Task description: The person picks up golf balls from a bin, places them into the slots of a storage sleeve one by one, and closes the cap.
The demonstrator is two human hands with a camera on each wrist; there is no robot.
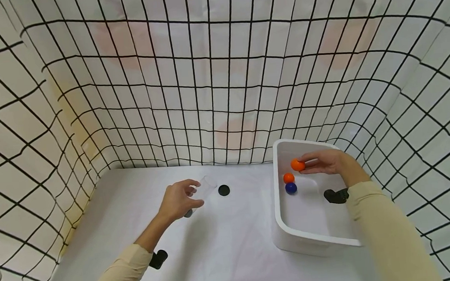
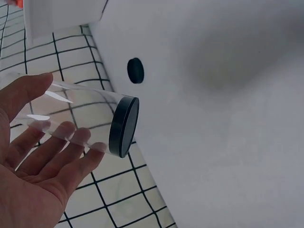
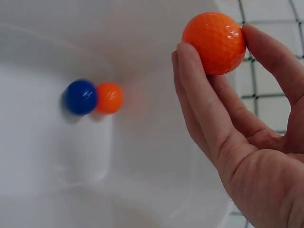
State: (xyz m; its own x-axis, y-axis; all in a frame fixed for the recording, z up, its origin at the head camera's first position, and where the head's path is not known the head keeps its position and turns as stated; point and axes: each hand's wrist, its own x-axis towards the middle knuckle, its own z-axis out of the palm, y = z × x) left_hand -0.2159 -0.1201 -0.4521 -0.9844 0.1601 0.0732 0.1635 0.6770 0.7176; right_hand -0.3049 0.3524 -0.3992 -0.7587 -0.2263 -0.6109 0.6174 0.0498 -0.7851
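Observation:
My left hand [image 1: 179,200] grips a clear plastic tube [image 2: 92,102] above the table, tilted. A black cap [image 2: 124,127] closes the tube's lower end, and no ball shows inside it. Between thumb and fingertips, my right hand [image 1: 323,162] pinches an orange golf ball [image 3: 214,43] over the white bin [image 1: 316,238]. Down in the bin, a second orange ball [image 3: 109,98] and a dark blue ball [image 3: 81,97] lie touching each other. A loose black lid [image 1: 224,190] lies flat on the table, just right of the tube.
White cloth covers the table [image 1: 226,255]. Black netting [image 1: 221,88] in front of white sheeting rises behind the table and along both sides. The bin stands at the right, its far end close to the back netting.

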